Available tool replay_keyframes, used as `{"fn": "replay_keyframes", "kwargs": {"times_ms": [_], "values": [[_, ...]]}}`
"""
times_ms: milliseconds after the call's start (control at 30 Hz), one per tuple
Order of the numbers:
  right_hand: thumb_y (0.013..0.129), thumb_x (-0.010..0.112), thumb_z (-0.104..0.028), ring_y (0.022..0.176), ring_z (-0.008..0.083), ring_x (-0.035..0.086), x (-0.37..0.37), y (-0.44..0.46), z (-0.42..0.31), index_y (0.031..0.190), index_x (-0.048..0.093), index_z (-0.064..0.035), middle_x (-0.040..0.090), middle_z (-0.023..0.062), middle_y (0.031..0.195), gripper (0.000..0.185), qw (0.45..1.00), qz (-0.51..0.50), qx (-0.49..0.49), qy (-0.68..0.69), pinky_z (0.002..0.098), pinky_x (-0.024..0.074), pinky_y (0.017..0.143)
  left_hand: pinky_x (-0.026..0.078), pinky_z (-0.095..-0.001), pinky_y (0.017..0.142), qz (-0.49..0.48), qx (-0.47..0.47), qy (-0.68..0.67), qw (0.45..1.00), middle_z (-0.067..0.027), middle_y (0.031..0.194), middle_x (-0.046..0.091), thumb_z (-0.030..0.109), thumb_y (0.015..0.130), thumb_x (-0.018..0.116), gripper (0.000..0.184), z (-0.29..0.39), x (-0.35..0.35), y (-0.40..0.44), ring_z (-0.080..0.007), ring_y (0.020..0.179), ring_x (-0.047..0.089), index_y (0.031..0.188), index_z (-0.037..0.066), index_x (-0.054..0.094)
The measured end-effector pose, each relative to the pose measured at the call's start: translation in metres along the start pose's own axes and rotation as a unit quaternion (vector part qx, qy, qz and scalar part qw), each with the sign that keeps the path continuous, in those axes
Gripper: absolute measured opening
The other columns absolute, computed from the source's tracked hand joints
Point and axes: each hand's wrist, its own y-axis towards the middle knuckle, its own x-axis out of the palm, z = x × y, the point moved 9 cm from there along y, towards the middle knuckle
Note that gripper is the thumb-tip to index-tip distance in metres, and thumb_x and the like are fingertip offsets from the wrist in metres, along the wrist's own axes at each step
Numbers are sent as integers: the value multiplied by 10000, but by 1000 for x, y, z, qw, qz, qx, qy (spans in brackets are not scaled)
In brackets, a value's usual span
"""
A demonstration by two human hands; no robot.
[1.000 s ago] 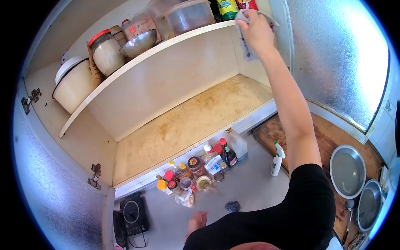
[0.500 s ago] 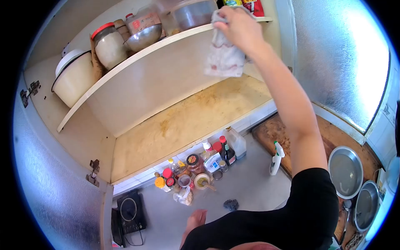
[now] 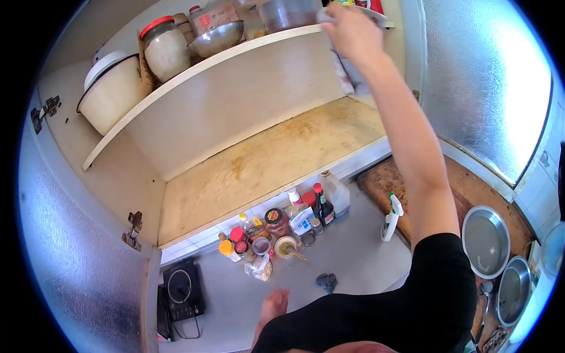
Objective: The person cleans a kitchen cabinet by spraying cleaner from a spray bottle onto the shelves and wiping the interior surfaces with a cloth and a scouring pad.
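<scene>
My right hand (image 3: 356, 36) is raised to the right end of the upper shelf (image 3: 223, 63), fingers closed on a pale cloth (image 3: 348, 73) that hangs below the shelf edge. Behind the hand a red packet (image 3: 375, 6) shows in part. Low in the view, my left hand (image 3: 275, 304) is held over the grey counter (image 3: 235, 312), its fingers curled; whether anything is in them is hidden. Nearest to it are a small plastic bag (image 3: 259, 268) and a dark scouring pad (image 3: 326, 282).
Bottles and jars (image 3: 276, 222) crowd the counter's back edge. A spray bottle (image 3: 392, 217) stands beside the wooden board (image 3: 376, 182). Metal basins (image 3: 486, 241) lie at the right, an induction cooker (image 3: 183, 289) at the left. Above, the shelf holds a jar (image 3: 166, 53), a steel bowl (image 3: 216, 40) and a pot (image 3: 112, 97).
The right hand and cloth first moved left along the shelf, then back right. The cloth now hangs narrower. The left hand's fingers look more curled, and the view has shifted slightly.
</scene>
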Motion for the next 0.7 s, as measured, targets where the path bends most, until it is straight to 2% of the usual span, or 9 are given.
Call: {"fn": "replay_keyframes", "kwargs": {"times_ms": [67,167,200,300,333,400,500,600,700], "values": [[776,577,-252,894,303,581,-5,-3,-26,932,552,-91,602,153,897,225,1000,-15,-9,13,416,474,725,495,-374,693,-20,6,-4,1000,-144,846,622,54,804,577,74,1,5,-1,-319,798,609,863,41,621],[783,567,-262,852,317,583,-1,0,-9,949,552,-97,596,150,921,235,998,-56,3,23,415,473,717,494,-373,697,-14,13,-10,1000,-140,840,622,47,802,572,79,7,3,1,-316,801,609,865,38,619],[777,577,-267,950,310,554,-3,-2,8,991,571,-117,583,127,1017,261,994,-82,73,28,429,453,767,493,-372,700,-6,15,-13,1000,-139,839,622,45,803,570,80,11,1,2,-315,802,608,865,37,619],[813,591,-269,950,266,578,9,-5,22,1051,573,-129,603,114,1018,276,995,-36,93,16,391,467,763,490,-370,712,-7,-8,-16,1000,-141,846,622,46,805,569,87,7,5,1,-318,811,606,874,40,620],[818,579,-236,963,257,576,21,-8,4,1034,583,-126,608,109,1020,242,1000,7,10,14,388,468,775,490,-369,712,-17,-11,-17,1000,-143,847,622,48,806,571,88,3,11,2,-320,814,606,878,40,619],[795,577,-196,943,252,577,42,-12,-51,964,588,-113,606,86,965,188,997,50,-49,43,379,477,772,489,-369,713,-46,-14,-17,999,-146,850,622,54,807,574,91,-5,25,0,-324,819,604,885,40,618],[764,554,-158,868,248,577,25,-24,-126,893,520,-107,528,69,895,143,992,18,-122,-7,354,516,672,490,-369,701,-52,19,-2,998,-149,851,621,56,805,581,90,12,29,17,-328,817,605,886,39,617],[758,550,-153,863,221,585,28,-33,-98,943,516,-104,533,61,959,194,977,35,-212,0,342,529,618,492,-366,694,-41,34,-28,998,-148,855,621,54,804,584,92,22,27,29,-326,811,607,887,38,618],[780,540,-171,839,206,596,22,-34,1,960,528,-105,552,56,975,192,975,108,-189,-55,348,529,631,493,-361,698,-24,53,-34,998,-142,860,623,54,802,588,101,23,25,30,-318,810,610,896,39,621]]}}
